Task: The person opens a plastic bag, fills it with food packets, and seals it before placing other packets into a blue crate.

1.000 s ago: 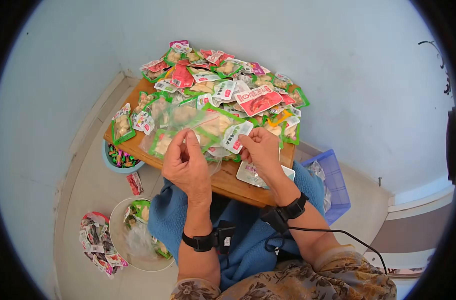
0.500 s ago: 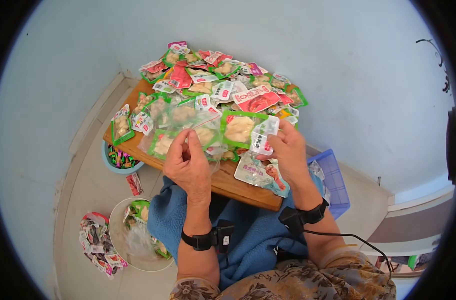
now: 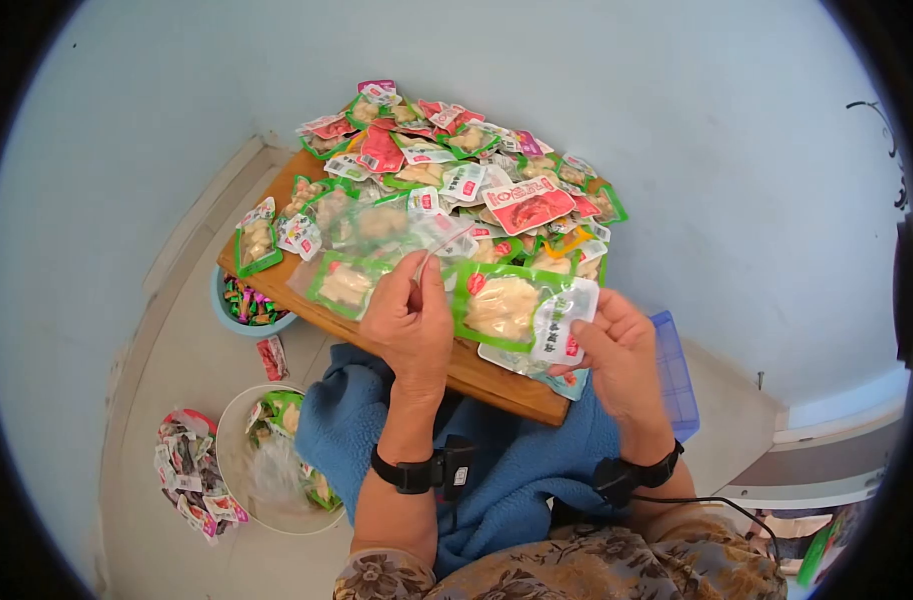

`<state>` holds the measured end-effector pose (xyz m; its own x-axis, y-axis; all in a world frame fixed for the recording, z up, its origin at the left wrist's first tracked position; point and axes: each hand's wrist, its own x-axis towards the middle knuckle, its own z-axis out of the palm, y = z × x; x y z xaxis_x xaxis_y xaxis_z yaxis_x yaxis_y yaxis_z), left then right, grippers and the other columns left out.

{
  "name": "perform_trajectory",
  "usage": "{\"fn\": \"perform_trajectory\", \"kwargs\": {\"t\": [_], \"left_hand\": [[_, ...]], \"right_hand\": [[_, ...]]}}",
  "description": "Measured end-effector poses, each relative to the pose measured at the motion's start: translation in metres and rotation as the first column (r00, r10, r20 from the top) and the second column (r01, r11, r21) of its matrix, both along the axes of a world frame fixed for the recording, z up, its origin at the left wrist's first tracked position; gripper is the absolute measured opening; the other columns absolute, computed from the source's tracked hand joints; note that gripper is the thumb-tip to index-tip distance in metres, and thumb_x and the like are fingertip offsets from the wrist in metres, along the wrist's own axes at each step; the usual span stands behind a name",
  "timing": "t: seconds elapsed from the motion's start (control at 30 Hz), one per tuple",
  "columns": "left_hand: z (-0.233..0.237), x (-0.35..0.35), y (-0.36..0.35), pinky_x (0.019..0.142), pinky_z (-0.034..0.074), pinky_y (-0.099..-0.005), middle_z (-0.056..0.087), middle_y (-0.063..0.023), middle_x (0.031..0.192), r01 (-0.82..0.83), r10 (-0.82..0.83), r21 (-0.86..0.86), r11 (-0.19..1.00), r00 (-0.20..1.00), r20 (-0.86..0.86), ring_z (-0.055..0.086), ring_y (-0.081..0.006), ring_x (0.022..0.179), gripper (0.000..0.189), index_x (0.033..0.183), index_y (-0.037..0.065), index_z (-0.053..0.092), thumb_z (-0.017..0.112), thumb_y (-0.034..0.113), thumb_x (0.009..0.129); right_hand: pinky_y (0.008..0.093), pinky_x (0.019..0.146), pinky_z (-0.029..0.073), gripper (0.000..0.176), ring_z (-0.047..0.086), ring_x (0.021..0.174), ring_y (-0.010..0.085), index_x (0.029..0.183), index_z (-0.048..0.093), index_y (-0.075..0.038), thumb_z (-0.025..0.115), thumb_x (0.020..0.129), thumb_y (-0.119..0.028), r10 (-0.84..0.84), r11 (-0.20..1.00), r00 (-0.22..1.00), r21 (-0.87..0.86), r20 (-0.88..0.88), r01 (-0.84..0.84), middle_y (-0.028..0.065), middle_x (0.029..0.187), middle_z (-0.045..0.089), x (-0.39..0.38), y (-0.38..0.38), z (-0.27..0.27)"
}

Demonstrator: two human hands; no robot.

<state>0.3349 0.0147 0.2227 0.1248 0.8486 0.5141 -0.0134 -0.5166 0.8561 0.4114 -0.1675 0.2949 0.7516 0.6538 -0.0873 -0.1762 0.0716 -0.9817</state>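
My left hand pinches the edge of a clear plastic bag, which lies over the near side of the table with a green-edged packet in or under it. Between thumb and fingers, my right hand grips the white end of a green-edged food packet. That packet is held flat above the table's front edge, close to the bag. Behind both hands a heap of snack packets covers much of the wooden table.
A blue bowl of small wrapped sweets stands on the floor at left. Below it are a round white tub with packets and a pile of packets. A blue plastic basket is at right.
The packet in my right hand has moved nearer to me and slightly right. My left hand has shifted right, still pinching the clear bag. The view has also shifted a little.
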Motion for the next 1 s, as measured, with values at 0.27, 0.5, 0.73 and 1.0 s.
{"fn": "perform_trajectory", "kwargs": {"t": [0.27,0.5,0.73,1.0], "left_hand": [[0.005,-0.001,-0.003,0.048,0.036,-0.0257,0.055,-0.0039,0.061,0.006,0.002,0.102,0.995,0.997,-0.072,0.045,-0.0085,0.05,0.014,0.097,0.002,0.072,0.073,0.005,0.083],[0.008,-0.001,-0.003,0.049,0.041,-0.0259,0.059,-0.0062,0.064,0.042,-0.039,0.096,0.994,0.999,-0.03,0.051,-0.0109,0.051,0.015,0.097,0.003,0.073,0.073,0.005,0.082],[0.006,0.0,0.0,0.051,0.045,-0.0328,0.059,-0.009,0.066,0.05,-0.042,0.132,0.99,0.997,-0.059,0.057,-0.0208,0.054,0.017,0.098,0.005,0.072,0.073,0.007,0.081],[0.01,-0.005,0.002,0.052,0.041,-0.0238,0.064,-0.0077,0.07,0.122,-0.123,0.037,0.992,0.992,0.034,0.053,-0.0094,0.056,0.018,0.101,0.001,0.072,0.071,0.001,0.083]], "right_hand": [[0.0317,0.074,0.062,0.036,0.07,0.094,0.0187,0.13,0.048,0.006,0.049,0.094,0.003,0.063,0.995,0.995,0.081,-0.08,-0.056,0.0142,0.113,0.067,-0.011,0.044,-0.024],[0.0226,0.077,0.051,0.034,0.064,0.091,0.0088,0.129,0.05,0.003,0.048,0.095,0.003,0.15,0.973,0.981,0.192,-0.123,-0.125,0.0083,0.109,0.067,-0.015,0.09,-0.052],[0.0244,0.076,0.052,0.025,0.063,0.087,0.0112,0.122,0.054,-0.001,0.05,0.097,0.0,0.186,0.966,0.941,0.23,-0.281,-0.123,0.0068,0.104,0.066,-0.022,0.131,-0.053],[0.0266,0.067,0.054,0.007,0.063,0.08,0.0133,0.102,0.058,-0.002,0.053,0.096,-0.001,0.265,0.943,0.918,0.279,-0.296,-0.182,0.0049,0.091,0.063,-0.013,0.146,-0.074]]}}
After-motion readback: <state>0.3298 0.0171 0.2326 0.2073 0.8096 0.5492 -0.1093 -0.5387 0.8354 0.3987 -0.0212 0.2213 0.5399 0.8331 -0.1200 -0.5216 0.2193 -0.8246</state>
